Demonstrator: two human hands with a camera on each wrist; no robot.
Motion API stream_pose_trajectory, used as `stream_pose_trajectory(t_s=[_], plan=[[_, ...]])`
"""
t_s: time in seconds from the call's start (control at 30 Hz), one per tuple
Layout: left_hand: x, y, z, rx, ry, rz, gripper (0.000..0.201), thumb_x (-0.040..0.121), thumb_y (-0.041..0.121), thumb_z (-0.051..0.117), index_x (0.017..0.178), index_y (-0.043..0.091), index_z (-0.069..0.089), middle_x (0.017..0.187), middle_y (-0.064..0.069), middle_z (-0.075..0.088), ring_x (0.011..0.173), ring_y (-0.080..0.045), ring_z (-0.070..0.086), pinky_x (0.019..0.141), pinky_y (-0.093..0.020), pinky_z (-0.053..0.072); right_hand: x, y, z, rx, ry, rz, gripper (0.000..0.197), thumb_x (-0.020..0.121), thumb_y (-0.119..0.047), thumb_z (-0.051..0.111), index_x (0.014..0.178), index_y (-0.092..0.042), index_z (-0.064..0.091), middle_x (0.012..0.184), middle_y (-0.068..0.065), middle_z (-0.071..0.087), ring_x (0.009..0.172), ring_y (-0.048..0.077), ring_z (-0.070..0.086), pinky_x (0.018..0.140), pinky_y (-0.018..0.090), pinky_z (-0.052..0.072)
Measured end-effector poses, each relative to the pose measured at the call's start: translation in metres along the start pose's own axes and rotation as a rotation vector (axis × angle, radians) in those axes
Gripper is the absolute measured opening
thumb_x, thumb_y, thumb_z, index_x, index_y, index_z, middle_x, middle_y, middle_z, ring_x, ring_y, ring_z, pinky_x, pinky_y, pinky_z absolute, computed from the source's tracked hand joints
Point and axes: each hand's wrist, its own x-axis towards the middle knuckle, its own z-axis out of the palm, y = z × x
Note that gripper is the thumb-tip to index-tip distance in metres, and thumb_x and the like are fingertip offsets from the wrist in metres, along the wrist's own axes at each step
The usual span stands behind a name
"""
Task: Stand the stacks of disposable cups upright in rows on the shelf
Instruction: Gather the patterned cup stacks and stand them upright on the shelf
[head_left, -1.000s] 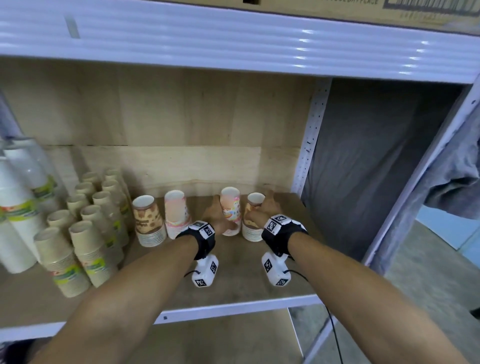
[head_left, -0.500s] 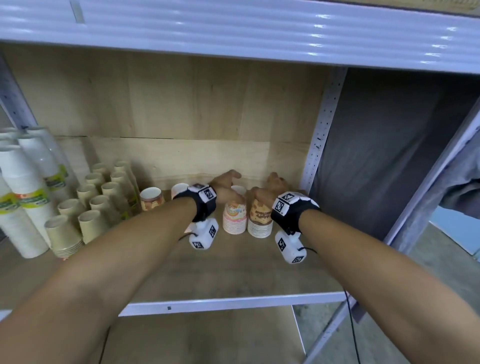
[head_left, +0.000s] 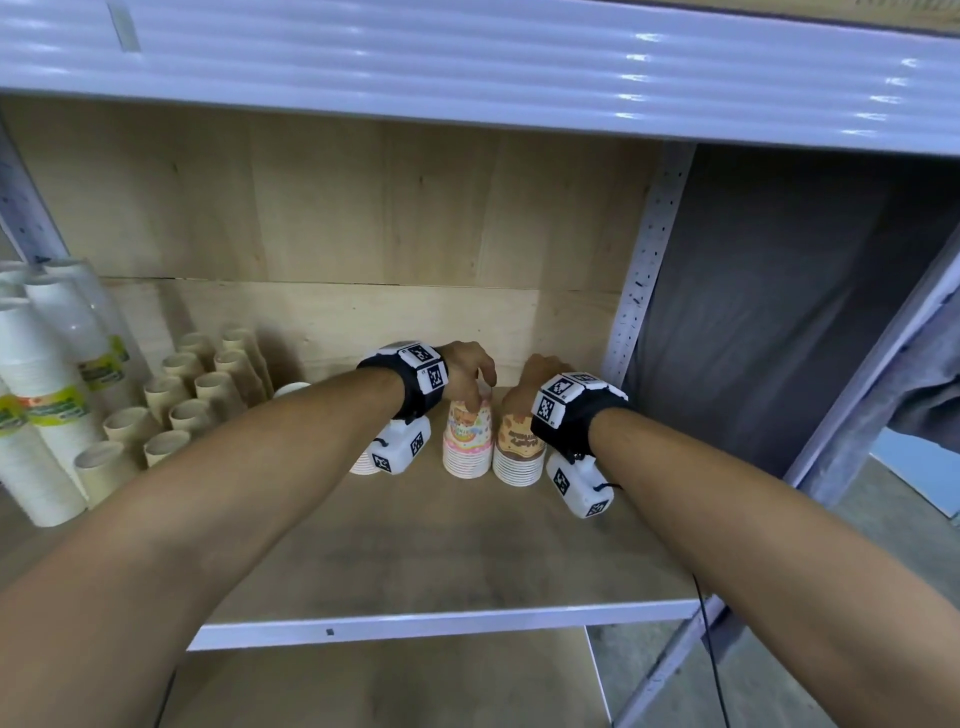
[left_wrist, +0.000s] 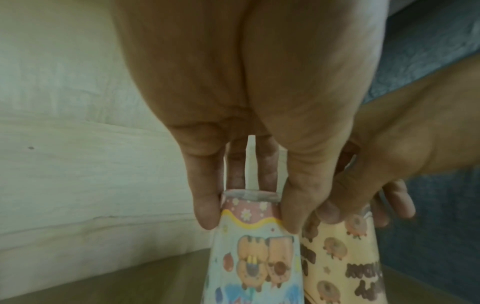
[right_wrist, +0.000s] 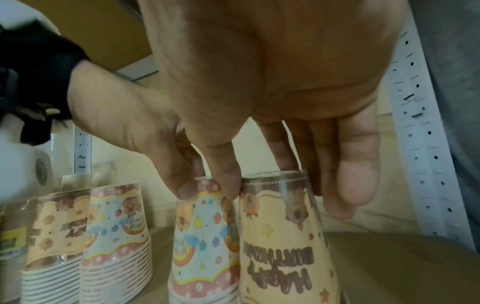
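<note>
"HAPPY BIRTHDAY" is printed in brown letters, upside down, on the cream cup stack (right_wrist: 283, 246) seen in the right wrist view. Brown lettering on the other cream stack (right_wrist: 55, 232) at the left and on the pastel stacks (right_wrist: 119, 224) is too blurred to be read. Black-and-white square code markers are carried on the wristbands (head_left: 431, 370).

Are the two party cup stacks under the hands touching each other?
Touching. The right wrist view shows the pastel stack pressed flank to flank against the yellow birthday stack, with no gap.
</note>
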Motion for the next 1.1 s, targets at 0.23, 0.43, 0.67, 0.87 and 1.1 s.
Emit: stream_pose_trajectory(t_s=[0.23,0.43,0.67,0.87,1.1], plan=[[0.012,-0.003,-0.014,-0.081,0.103,-0.030,0.053,0.076,0.021,0.080,0.126,0.017,0.063,0.127,-0.004,0.052,0.112,-0.024,0.055,0.079,-0.025,0.046,0.025,0.007,-0.012,0.110,-0.004,-0.005,0.047,0.078,-0.031,0.073,0.116,-0.005,0.063,0.120,0.015,0.062,0.111,0.033,0.061,0.081,0.032,0.048],[0.033,-0.008,-0.032,-0.095,0.176,-0.098,0.055,0.076,0.024,0.079,0.127,0.020,0.060,0.129,-0.006,0.053,0.112,-0.026,0.057,0.078,-0.027,0.046,0.061,0.009,-0.023,0.117,0.038,0.008,0.043,0.081,-0.030,0.070,0.116,-0.005,0.063,0.120,0.016,0.062,0.110,0.033,0.060,0.078,0.029,0.044],[0.066,-0.012,-0.040,-0.153,0.236,-0.125,0.054,0.079,0.021,0.077,0.130,0.018,0.058,0.133,-0.004,0.051,0.117,-0.025,0.055,0.077,-0.026,0.044,0.105,0.012,-0.024,0.130,0.054,0.038,0.043,0.085,-0.028,0.069,0.119,-0.003,0.061,0.124,0.018,0.060,0.114,0.033,0.058,0.080,0.028,0.043],[0.092,-0.018,-0.034,-0.164,0.201,-0.148,0.030,0.071,0.024,0.076,0.097,0.014,0.066,0.105,-0.009,0.063,0.094,-0.029,0.063,0.054,-0.025,0.043,0.132,0.014,-0.013,0.131,0.039,0.028,0.049,0.084,-0.027,0.071,0.125,-0.005,0.057,0.130,0.018,0.055,0.119,0.033,0.055,0.090,0.032,0.046],[0.110,-0.029,-0.015,-0.186,0.192,-0.186,0.016,0.078,0.028,0.061,0.080,0.014,0.053,0.090,-0.011,0.057,0.082,-0.030,0.059,0.048,-0.019,0.031,0.142,0.015,-0.007,0.169,0.009,0.050,0.045,0.084,-0.029,0.071,0.121,-0.006,0.061,0.126,0.016,0.060,0.115,0.030,0.058,0.084,0.027,0.045]])
